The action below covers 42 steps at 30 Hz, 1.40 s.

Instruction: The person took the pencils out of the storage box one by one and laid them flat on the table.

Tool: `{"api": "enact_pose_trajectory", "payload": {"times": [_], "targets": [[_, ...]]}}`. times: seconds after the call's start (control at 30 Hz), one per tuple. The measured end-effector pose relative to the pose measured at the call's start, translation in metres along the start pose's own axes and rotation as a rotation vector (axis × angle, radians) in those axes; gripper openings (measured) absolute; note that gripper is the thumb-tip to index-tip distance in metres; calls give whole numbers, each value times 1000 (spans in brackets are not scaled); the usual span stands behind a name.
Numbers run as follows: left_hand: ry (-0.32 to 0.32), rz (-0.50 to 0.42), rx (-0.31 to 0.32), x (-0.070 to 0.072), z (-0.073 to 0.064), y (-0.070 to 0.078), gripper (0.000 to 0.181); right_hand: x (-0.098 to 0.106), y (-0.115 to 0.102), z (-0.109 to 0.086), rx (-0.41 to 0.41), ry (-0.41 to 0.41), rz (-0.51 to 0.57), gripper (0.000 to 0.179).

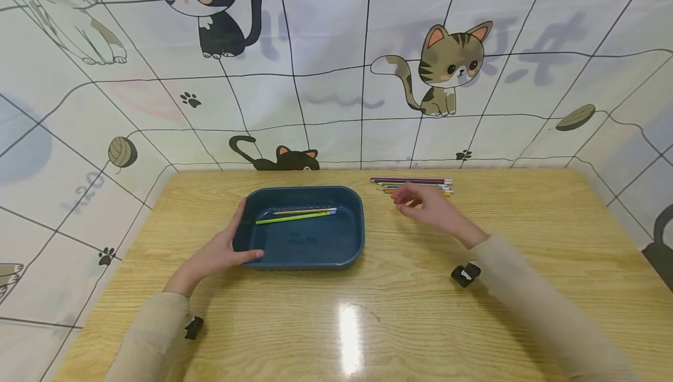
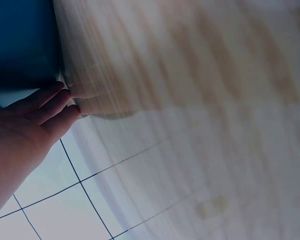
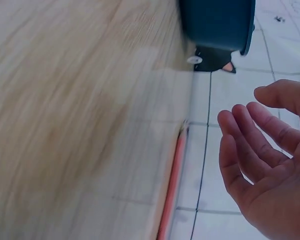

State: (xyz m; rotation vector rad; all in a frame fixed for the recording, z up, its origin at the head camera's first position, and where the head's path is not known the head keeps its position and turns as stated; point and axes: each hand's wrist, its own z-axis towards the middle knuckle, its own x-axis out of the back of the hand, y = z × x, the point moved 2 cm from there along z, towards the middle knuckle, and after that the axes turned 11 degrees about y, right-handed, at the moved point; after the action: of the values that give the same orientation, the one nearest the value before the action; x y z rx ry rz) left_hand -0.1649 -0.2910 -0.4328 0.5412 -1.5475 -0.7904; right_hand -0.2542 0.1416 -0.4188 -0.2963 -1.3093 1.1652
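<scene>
My left hand [image 1: 223, 247] holds the near left corner of a dark blue tray [image 1: 299, 265]. Its thumb lies over the front rim and its fingers lie against the outer left wall; the left wrist view shows those fingers touching the tray [image 2: 25, 40]. Inside the tray lie a green pencil [image 1: 294, 217] and a thinner yellowish pencil [image 1: 294, 212]. To the right, my right hand [image 1: 428, 207] hovers in front of a row of several pencils [image 1: 410, 181], partly covering it. In the right wrist view its fingers are loosely bent with nothing between them, beside a red pencil [image 3: 174, 185].
Everything stands on a light wooden table [image 1: 294, 323]. Behind it hangs a white cloth [image 1: 336, 96] with a grid and cat drawings, meeting the table's back edge close to the pencils. A dark object [image 1: 659, 247] shows at the far right edge.
</scene>
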Motion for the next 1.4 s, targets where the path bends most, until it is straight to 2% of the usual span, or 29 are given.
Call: {"api": "enact_pose_trajectory", "payload": {"times": [0.27, 0.53, 0.83, 1.03, 1.17, 1.4], "targets": [[6, -6, 7, 0, -1, 0, 119, -14, -25, 9, 63, -19, 36, 19], [-1, -23, 16, 1, -1, 1, 118, -26, -45, 17, 96, -1, 64, 23], [4, -15, 8, 0, 1, 1, 118, -39, -58, 24, 127, 0, 53, 21], [1, -12, 12, 1, 1, 1, 119, -51, -66, 27, 180, -11, 45, 21], [-6, -15, 12, 1, 1, 2, 119, -60, -70, 29, 213, -42, 46, 21], [-4, -21, 9, 1, 1, 2, 118, -76, -75, 37, 178, -127, 29, 24]]}}
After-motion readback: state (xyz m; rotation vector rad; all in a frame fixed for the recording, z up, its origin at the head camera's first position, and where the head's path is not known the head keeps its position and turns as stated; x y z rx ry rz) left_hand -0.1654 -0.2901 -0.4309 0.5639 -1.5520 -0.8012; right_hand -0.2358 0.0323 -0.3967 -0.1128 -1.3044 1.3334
